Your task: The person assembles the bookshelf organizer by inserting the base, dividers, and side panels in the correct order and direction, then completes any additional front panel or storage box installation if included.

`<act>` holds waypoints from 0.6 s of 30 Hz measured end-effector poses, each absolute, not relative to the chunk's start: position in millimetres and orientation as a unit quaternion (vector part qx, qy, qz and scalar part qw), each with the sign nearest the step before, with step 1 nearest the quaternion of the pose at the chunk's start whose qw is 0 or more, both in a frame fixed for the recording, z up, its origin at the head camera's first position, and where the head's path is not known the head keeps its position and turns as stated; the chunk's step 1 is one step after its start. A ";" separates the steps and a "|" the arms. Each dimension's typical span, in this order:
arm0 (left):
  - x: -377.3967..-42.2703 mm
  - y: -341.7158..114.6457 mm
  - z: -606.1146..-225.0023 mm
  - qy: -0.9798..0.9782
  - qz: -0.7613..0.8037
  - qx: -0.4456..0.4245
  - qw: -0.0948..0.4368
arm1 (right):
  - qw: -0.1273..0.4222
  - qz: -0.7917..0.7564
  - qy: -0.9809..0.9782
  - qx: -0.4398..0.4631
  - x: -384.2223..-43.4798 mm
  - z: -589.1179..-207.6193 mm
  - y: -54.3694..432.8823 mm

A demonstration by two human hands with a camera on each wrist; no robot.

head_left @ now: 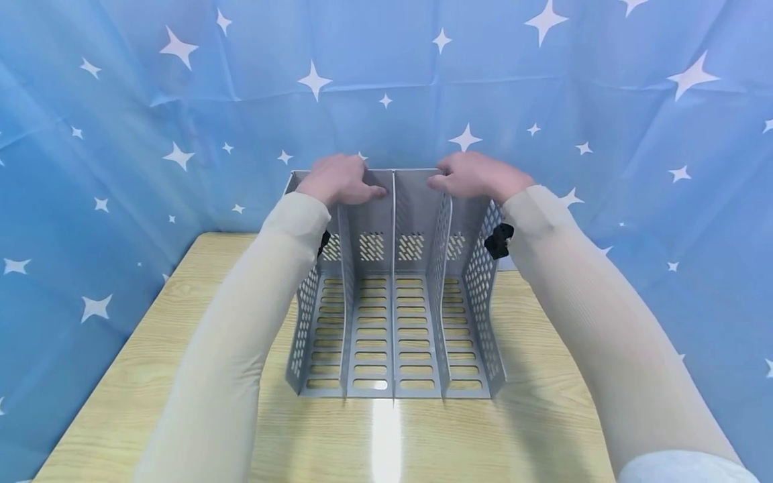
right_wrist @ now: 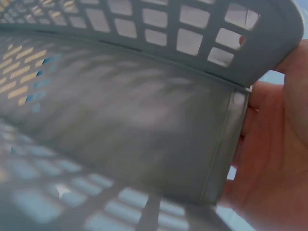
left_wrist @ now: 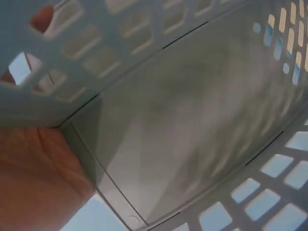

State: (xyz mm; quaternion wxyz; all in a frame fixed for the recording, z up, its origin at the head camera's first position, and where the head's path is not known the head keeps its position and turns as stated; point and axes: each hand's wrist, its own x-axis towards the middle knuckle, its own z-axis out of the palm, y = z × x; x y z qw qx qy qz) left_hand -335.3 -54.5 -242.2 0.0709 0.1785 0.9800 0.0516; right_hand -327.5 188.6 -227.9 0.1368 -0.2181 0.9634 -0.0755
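A grey plastic file rack point(head_left: 417, 208) with several upright slots stands on the table, its low open front towards me. Perforated dividers rise between a slotted base and a tall back panel. My left hand point(head_left: 341, 180) grips the top edge of the back panel on the left, thumb over a divider. On the right, my right hand point(head_left: 480, 176) holds the same edge, its thumb also across a divider. The right wrist view has the fingers point(right_wrist: 248, 115) behind the panel's edge. In the left wrist view, the palm point(left_wrist: 38, 178) lies against the panel's corner.
The rack rests on a light wood-grain table point(head_left: 199, 322). A blue curtain point(head_left: 386, 60) with white stars hangs close behind the rack and along both sides. Glare from a light falls on the table in front of the rack.
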 end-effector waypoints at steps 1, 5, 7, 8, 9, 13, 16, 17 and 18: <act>-335.7 -54.3 -243.1 0.980 0.051 0.176 0.073 | 0.148 -0.074 0.963 -0.214 -329.6 -227.8 186.3; -332.2 -53.4 -239.6 0.981 0.043 0.172 0.078 | 0.187 -0.048 0.961 -0.198 -332.2 -221.6 176.5; -326.9 -52.3 -235.6 0.981 0.039 0.170 0.080 | 0.201 -0.028 0.960 -0.191 -329.4 -216.9 173.2; -324.0 -51.7 -234.0 0.981 0.037 0.171 0.083 | 0.204 -0.018 0.960 -0.189 -327.1 -214.8 172.4; -320.6 -50.9 -232.5 0.981 0.036 0.172 0.086 | 0.206 -0.010 0.960 -0.190 -324.4 -213.1 172.2; -307.0 -48.3 -226.2 0.978 0.034 0.179 0.099 | 0.213 0.008 0.958 -0.193 -312.4 -205.7 173.4; -297.9 -47.8 -219.9 0.977 0.029 0.184 0.101 | 0.219 0.022 0.956 -0.194 -304.5 -198.4 173.7; -295.6 -48.1 -217.5 0.977 0.024 0.185 0.098 | 0.220 0.026 0.956 -0.193 -302.4 -195.8 173.3; -293.6 -48.4 -215.2 0.977 0.020 0.187 0.097 | 0.224 0.028 0.955 -0.190 -300.5 -193.5 172.8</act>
